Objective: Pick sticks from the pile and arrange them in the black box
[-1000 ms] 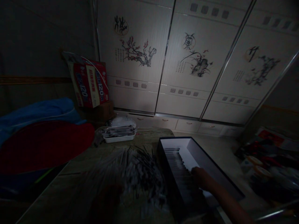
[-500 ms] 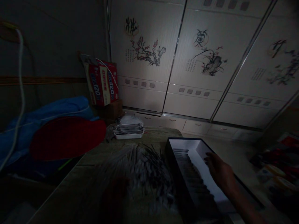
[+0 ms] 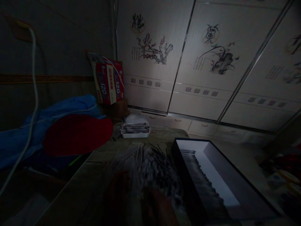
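One dim hand (image 3: 162, 208), its grip impossible to tell, hovered over one heap of thin sticks (image 3: 145, 169) beside one open box (image 3: 235, 188) on the worktop (image 3: 103, 157), with one white tray (image 3: 135, 133) behind.

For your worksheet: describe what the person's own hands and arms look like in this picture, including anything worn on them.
Little can be told. Only one dim, blurred shape at the bottom edge, over the pile of thin dark sticks, may be a hand. Which hand it is cannot be told. No sleeve, glove, ring or watch can be made out in the dark, and no fingers show separately.

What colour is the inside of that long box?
White inside the long box, dark outside; the head view shows it.
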Available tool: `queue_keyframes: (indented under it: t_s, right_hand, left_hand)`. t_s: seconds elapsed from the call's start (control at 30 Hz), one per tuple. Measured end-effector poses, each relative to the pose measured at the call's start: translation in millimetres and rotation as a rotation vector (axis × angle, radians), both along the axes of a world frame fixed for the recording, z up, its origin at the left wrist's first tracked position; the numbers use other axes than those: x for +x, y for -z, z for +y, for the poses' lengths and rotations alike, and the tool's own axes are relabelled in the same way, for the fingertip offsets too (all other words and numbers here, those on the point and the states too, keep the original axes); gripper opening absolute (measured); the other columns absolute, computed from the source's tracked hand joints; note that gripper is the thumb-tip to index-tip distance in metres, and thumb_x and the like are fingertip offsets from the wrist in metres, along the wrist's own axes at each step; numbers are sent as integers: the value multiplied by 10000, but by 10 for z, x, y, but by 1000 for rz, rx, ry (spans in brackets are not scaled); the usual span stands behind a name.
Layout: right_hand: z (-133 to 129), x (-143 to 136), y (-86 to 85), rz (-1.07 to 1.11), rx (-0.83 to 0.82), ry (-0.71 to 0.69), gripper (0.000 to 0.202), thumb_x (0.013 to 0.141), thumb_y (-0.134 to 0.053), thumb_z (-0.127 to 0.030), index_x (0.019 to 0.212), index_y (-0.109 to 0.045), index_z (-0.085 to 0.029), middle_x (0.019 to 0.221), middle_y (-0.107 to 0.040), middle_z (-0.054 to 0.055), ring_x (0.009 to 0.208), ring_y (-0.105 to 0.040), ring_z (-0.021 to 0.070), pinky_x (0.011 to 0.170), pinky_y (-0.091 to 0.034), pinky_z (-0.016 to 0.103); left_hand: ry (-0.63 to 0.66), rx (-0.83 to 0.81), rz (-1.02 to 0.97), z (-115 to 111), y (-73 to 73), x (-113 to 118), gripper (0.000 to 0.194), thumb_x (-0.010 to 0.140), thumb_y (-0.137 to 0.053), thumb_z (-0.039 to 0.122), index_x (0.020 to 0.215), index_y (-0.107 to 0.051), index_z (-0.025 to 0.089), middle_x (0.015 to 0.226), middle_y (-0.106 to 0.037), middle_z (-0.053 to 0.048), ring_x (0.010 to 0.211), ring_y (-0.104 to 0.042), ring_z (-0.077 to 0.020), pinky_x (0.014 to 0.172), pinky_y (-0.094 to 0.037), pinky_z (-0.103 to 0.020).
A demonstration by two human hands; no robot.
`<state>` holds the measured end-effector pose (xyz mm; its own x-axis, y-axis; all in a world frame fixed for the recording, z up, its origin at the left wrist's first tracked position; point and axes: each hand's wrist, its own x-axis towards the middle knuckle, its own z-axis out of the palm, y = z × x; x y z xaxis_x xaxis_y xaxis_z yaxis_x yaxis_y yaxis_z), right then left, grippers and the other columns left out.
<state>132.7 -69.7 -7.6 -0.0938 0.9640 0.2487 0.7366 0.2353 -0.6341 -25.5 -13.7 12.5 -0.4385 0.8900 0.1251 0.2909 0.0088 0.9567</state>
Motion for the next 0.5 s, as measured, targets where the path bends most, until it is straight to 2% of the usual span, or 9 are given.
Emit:
queue_keyframes:
  t_s: [0.1,0.17,0.23,0.3,0.37,0.5]
  right_hand:
    - [96,-261,196,-109,-20,48,385,795,-573,-118,1158,-620,-236,1101,-702,72,1002,-665,211,867,-497,273]
    - [161,-394,189,-203,-77,65,445,741,-598,-105,1176,-611,-200,1123,-695,105,1020,-664,250,875,-507,327]
    - [215,-487,112,-265,-188,42,423,734,-598,-124,1154,-623,-165,1089,-702,128,987,-679,280,833,-529,365]
    - [245,-536,46,-282,-260,14,382,766,-570,-135,1143,-631,-151,1067,-705,139,958,-691,285,793,-544,368]
    - [248,-545,48,-293,-249,30,415,767,-548,-88,1174,-621,-131,1074,-704,151,973,-690,279,808,-542,362]
    - [221,-477,203,-376,-226,140,497,722,-537,6,1199,-616,-105,1035,-716,164,934,-704,280,794,-544,350]
  left_hand:
    - [-2,-12,-10,4,21,-27,326,788,-507,452,851,-721,214,992,-759,-82,1040,-659,-299,933,-505,-390]
    - [36,-35,-30,2,32,-31,365,779,-487,468,870,-712,195,993,-752,-109,1009,-666,-302,931,-502,-412]
    - [84,-50,-44,0,44,-34,387,785,-465,474,890,-702,186,958,-749,-113,940,-681,-286,873,-527,-396]
    - [110,-50,-45,1,55,-32,392,786,-463,473,909,-693,182,905,-744,-101,872,-685,-273,783,-550,-368]
    - [112,-48,-30,3,69,-26,385,774,-478,471,901,-691,176,889,-739,-99,862,-682,-279,755,-552,-367]
    - [72,-78,-6,14,105,-9,375,776,-501,467,894,-696,169,1000,-736,-115,992,-658,-301,895,-505,-391]
